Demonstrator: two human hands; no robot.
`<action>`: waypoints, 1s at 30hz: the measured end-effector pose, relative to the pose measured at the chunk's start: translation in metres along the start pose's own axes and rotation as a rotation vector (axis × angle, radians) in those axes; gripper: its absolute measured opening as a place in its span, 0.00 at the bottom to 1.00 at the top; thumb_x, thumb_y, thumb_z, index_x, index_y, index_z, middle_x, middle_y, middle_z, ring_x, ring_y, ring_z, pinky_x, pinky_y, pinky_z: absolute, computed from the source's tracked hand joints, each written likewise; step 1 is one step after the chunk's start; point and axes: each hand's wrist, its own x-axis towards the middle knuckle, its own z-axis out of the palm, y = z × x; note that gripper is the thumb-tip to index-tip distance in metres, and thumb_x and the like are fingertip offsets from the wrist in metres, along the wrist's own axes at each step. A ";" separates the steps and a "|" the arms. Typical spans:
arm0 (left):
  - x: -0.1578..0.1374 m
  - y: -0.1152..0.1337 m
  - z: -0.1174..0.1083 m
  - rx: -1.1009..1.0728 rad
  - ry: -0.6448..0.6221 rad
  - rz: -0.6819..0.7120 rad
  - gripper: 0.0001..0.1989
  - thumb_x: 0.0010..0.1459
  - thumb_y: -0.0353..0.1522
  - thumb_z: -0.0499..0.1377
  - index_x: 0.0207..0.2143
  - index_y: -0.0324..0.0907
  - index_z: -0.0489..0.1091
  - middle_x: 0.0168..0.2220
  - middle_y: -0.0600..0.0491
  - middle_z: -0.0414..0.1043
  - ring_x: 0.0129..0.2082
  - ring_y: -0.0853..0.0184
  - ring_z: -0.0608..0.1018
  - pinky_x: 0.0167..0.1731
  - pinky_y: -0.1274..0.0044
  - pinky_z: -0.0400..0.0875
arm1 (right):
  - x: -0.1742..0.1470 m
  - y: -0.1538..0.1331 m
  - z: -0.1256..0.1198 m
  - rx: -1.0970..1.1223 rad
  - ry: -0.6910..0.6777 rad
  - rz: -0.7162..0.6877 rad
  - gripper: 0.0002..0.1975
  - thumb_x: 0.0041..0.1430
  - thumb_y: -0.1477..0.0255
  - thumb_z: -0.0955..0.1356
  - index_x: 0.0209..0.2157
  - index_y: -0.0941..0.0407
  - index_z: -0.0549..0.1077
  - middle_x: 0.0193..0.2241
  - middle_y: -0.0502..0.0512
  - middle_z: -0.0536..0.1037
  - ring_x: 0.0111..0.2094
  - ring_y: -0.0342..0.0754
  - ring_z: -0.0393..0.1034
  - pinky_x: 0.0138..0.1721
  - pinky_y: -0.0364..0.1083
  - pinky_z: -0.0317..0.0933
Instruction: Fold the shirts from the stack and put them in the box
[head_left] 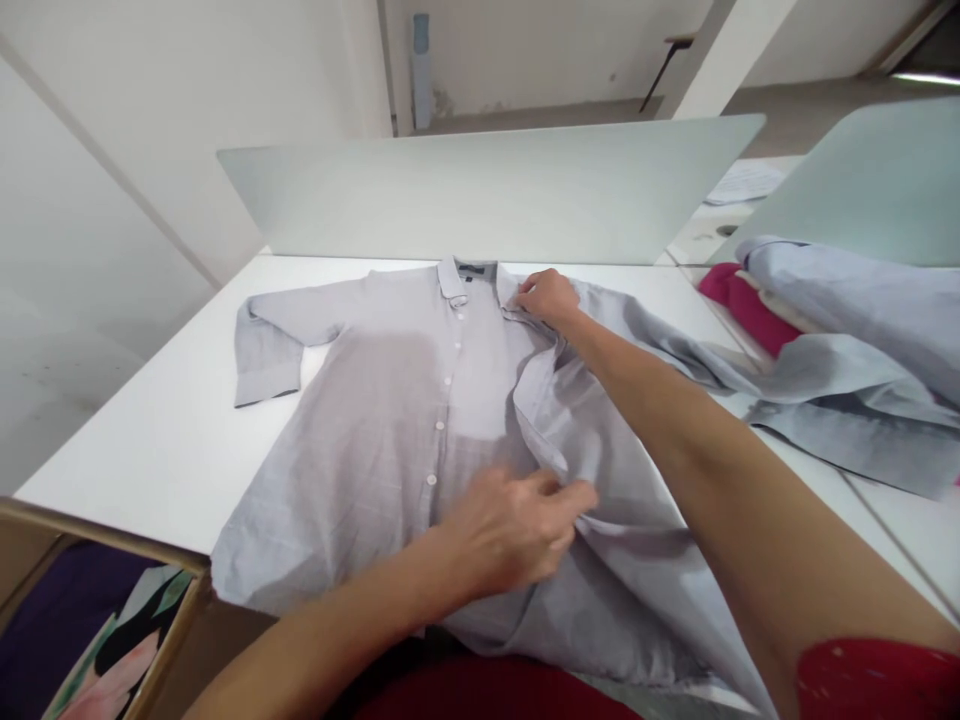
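Observation:
A light grey button-up shirt (367, 410) lies front side up on the white table, collar at the far end. Its button side lies flat on the left, while the other front panel is folded back to the right in loose folds. With closed fingers, my right hand (551, 298) pinches the shirt near the right collar point. Lower down, my left hand (517, 525) is closed on the loose front edge, slightly blurred by motion. The left sleeve is bent down on the table; the right one stretches out to the right.
At the right edge lie more folded clothes, a pale blue garment (847, 290) and a magenta one (750, 305). A frosted divider (480, 195) stands along the table's (150, 430) back edge. A cardboard box (199, 610) with garments is at lower left.

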 end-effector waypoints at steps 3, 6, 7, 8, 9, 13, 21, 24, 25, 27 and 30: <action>-0.024 -0.010 -0.001 -0.143 0.097 -0.170 0.14 0.61 0.26 0.54 0.46 0.46 0.72 0.35 0.54 0.80 0.29 0.67 0.78 0.27 0.74 0.62 | 0.003 0.001 -0.001 0.049 0.043 -0.003 0.13 0.54 0.76 0.69 0.41 0.56 0.83 0.42 0.62 0.84 0.47 0.59 0.77 0.49 0.53 0.70; -0.043 -0.016 -0.007 -0.389 0.172 -0.373 0.13 0.59 0.26 0.53 0.43 0.45 0.72 0.30 0.57 0.75 0.25 0.70 0.73 0.29 0.76 0.61 | 0.009 0.000 -0.006 0.159 0.104 -0.048 0.10 0.54 0.75 0.68 0.38 0.57 0.81 0.37 0.61 0.82 0.41 0.56 0.76 0.46 0.52 0.70; -0.047 -0.016 -0.010 -0.494 0.185 -0.432 0.11 0.60 0.27 0.53 0.43 0.44 0.72 0.28 0.58 0.73 0.25 0.71 0.71 0.29 0.76 0.61 | 0.012 -0.001 -0.009 0.196 0.126 -0.070 0.10 0.55 0.75 0.67 0.37 0.57 0.80 0.36 0.61 0.82 0.39 0.55 0.75 0.45 0.52 0.70; -0.050 -0.016 -0.011 -0.598 0.193 -0.485 0.09 0.61 0.29 0.53 0.42 0.44 0.71 0.27 0.58 0.71 0.25 0.71 0.70 0.30 0.77 0.61 | 0.014 -0.001 -0.012 0.225 0.149 -0.095 0.09 0.55 0.75 0.67 0.36 0.57 0.79 0.35 0.60 0.81 0.38 0.54 0.74 0.45 0.52 0.70; -0.053 -0.015 -0.012 -0.691 0.206 -0.536 0.07 0.62 0.32 0.55 0.41 0.44 0.71 0.27 0.59 0.70 0.26 0.71 0.69 0.30 0.77 0.61 | 0.016 -0.002 -0.014 0.240 0.168 -0.116 0.08 0.55 0.75 0.67 0.35 0.57 0.78 0.34 0.60 0.80 0.37 0.54 0.73 0.45 0.51 0.69; -0.057 -0.007 -0.007 -0.879 0.369 -0.690 0.08 0.57 0.38 0.61 0.34 0.43 0.68 0.28 0.59 0.67 0.29 0.71 0.68 0.31 0.78 0.61 | 0.017 -0.006 -0.018 0.204 0.149 -0.081 0.06 0.54 0.77 0.67 0.33 0.58 0.77 0.32 0.60 0.79 0.36 0.53 0.72 0.43 0.51 0.69; -0.079 -0.005 -0.010 -1.020 0.717 -0.743 0.13 0.55 0.32 0.60 0.44 0.44 0.67 0.33 0.59 0.69 0.29 0.72 0.68 0.30 0.80 0.63 | 0.012 -0.002 -0.011 0.119 0.108 -0.083 0.20 0.54 0.75 0.68 0.49 0.57 0.80 0.42 0.64 0.82 0.45 0.60 0.75 0.49 0.56 0.70; -0.092 -0.012 -0.004 -1.177 0.723 -0.744 0.20 0.57 0.33 0.61 0.53 0.45 0.65 0.43 0.53 0.76 0.37 0.69 0.77 0.36 0.79 0.70 | 0.011 -0.001 -0.016 0.023 0.125 -0.255 0.26 0.55 0.75 0.66 0.55 0.55 0.80 0.49 0.63 0.81 0.52 0.62 0.74 0.54 0.58 0.68; -0.096 -0.013 0.000 -1.217 0.710 -0.746 0.22 0.58 0.33 0.60 0.55 0.45 0.64 0.45 0.52 0.77 0.39 0.68 0.79 0.38 0.78 0.71 | 0.009 -0.001 -0.018 -0.022 0.116 -0.330 0.26 0.56 0.75 0.66 0.56 0.54 0.79 0.50 0.62 0.81 0.52 0.62 0.74 0.54 0.58 0.68; -0.102 -0.015 0.008 -1.264 0.685 -0.765 0.23 0.60 0.34 0.60 0.58 0.45 0.64 0.47 0.50 0.78 0.42 0.67 0.80 0.41 0.77 0.73 | 0.005 -0.001 -0.021 -0.143 0.068 -0.474 0.26 0.58 0.73 0.65 0.57 0.52 0.79 0.53 0.60 0.80 0.53 0.60 0.74 0.54 0.57 0.68; -0.107 -0.014 0.015 -1.280 0.689 -0.781 0.24 0.62 0.35 0.60 0.60 0.45 0.64 0.49 0.49 0.79 0.44 0.66 0.81 0.43 0.75 0.75 | -0.005 -0.001 -0.020 -0.351 -0.034 -0.613 0.26 0.59 0.71 0.67 0.59 0.51 0.78 0.60 0.60 0.75 0.57 0.61 0.70 0.56 0.56 0.69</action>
